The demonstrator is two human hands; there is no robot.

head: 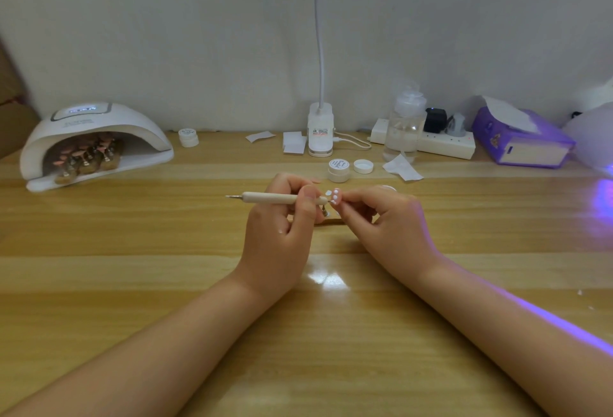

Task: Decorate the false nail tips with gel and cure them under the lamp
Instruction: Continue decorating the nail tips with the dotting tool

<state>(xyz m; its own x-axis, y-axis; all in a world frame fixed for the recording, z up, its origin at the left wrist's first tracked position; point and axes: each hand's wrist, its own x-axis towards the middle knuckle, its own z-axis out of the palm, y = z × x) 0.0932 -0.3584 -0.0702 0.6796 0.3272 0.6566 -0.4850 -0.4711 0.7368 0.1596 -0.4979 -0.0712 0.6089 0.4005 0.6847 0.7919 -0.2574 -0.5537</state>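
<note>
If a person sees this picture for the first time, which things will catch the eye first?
First, the two hands at the table's centre: the left hand holds a wooden dotting tool, and the right hand pinches a pink nail tip with white dots. Next, the white curing lamp at far left, with more tips inside.

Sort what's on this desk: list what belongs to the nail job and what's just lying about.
In use:
dotting tool in the left hand
pink nail tip pinched by the right hand
open gel pot and its lid
curing lamp holding nail tips on stands

Lying about:
tissue box
power strip
clear bottle
</note>
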